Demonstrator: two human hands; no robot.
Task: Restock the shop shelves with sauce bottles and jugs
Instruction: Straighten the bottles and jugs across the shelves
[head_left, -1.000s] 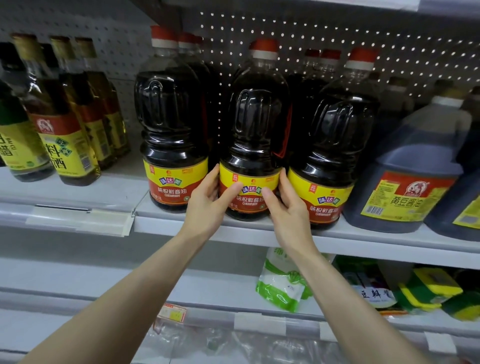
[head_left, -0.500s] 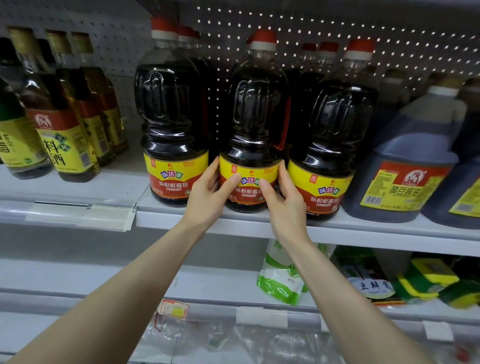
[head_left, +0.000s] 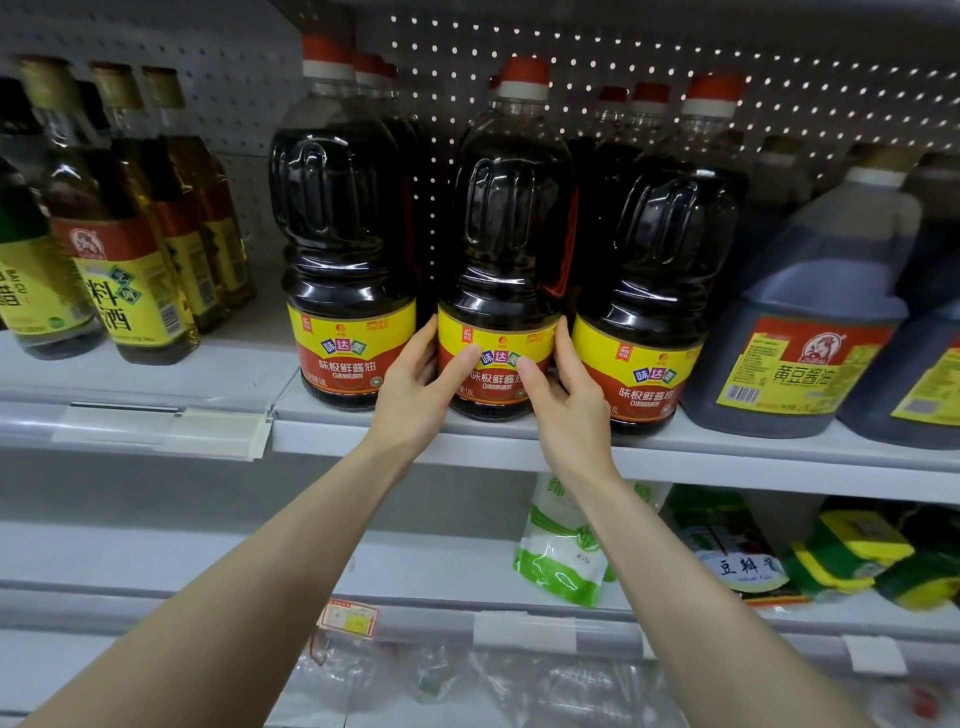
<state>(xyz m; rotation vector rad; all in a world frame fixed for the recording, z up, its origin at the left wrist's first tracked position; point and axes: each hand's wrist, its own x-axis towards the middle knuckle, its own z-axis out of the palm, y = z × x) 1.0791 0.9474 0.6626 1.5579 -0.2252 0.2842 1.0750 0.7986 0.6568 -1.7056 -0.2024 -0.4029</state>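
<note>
Three big dark soy sauce bottles with red caps and yellow-red labels stand in a row at the front of the white shelf (head_left: 675, 447). My left hand (head_left: 415, 389) and my right hand (head_left: 566, 400) grip the base of the middle bottle (head_left: 511, 218) from both sides, thumbs on its label. It stands upright between the left bottle (head_left: 343, 208) and the right bottle (head_left: 670, 234). More red-capped bottles stand behind them.
Yellow-labelled cooking wine bottles (head_left: 119, 270) fill the shelf's left part. Large dark jugs (head_left: 810, 312) with yellow labels stand at the right. The shelf below holds a green-white pouch (head_left: 561, 551) and green-yellow packets (head_left: 852, 556). A perforated back panel (head_left: 623, 57) rises behind.
The middle bottle has slid a little further back on the shelf, in line with its neighbours. Both hands stay on its base.
</note>
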